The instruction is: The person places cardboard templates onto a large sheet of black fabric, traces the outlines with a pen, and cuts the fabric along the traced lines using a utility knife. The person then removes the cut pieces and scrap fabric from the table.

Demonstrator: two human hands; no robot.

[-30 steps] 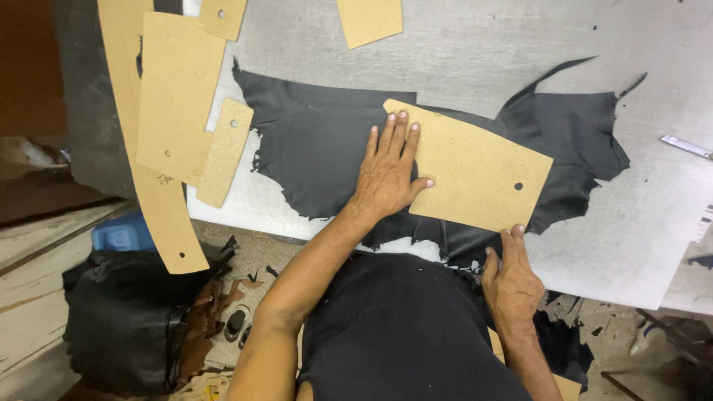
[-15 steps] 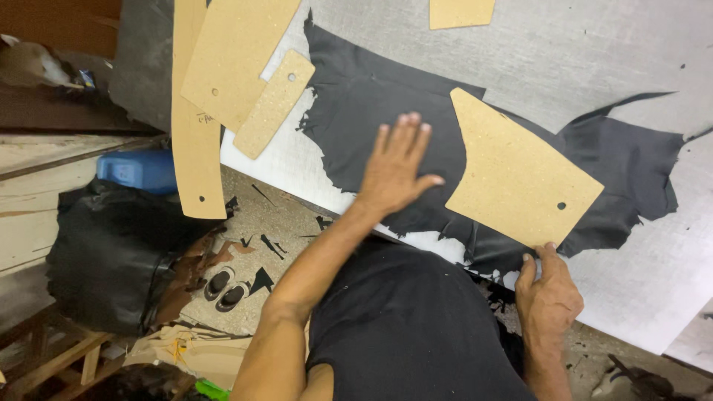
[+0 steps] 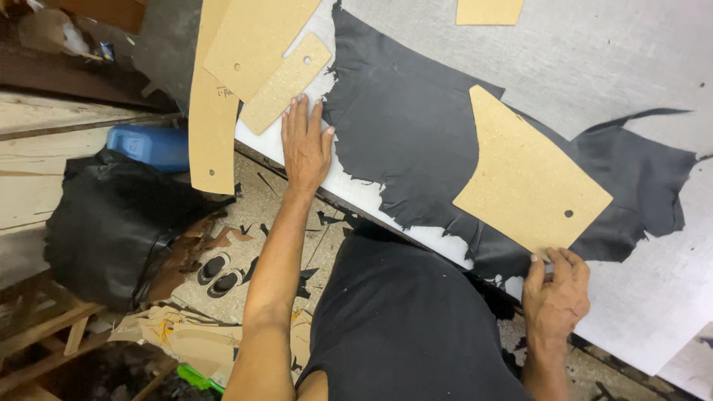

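- Since half a second ago, the left hand [image 3: 306, 148] has slid off the black leather sheet [image 3: 416, 148] toward the table's left end; it now lies flat with fingers spread and holds nothing, fingertips at the small cardboard strip [image 3: 285, 83].
- That strip overlaps a larger cardboard template [image 3: 256, 41] and a long cardboard piece [image 3: 210, 119] that hangs past the edge of the grey table [image 3: 631, 67].
- The right hand [image 3: 555, 293] sits at the near table edge, fingers curled onto the lower corner of the big cardboard pattern [image 3: 523, 178]; whether it pinches or only presses, I cannot tell.
- This pattern lies flat on the leather, its punched hole near the right hand.
- Leather scraps and a black bag [image 3: 111, 230] lie on the floor to the left.
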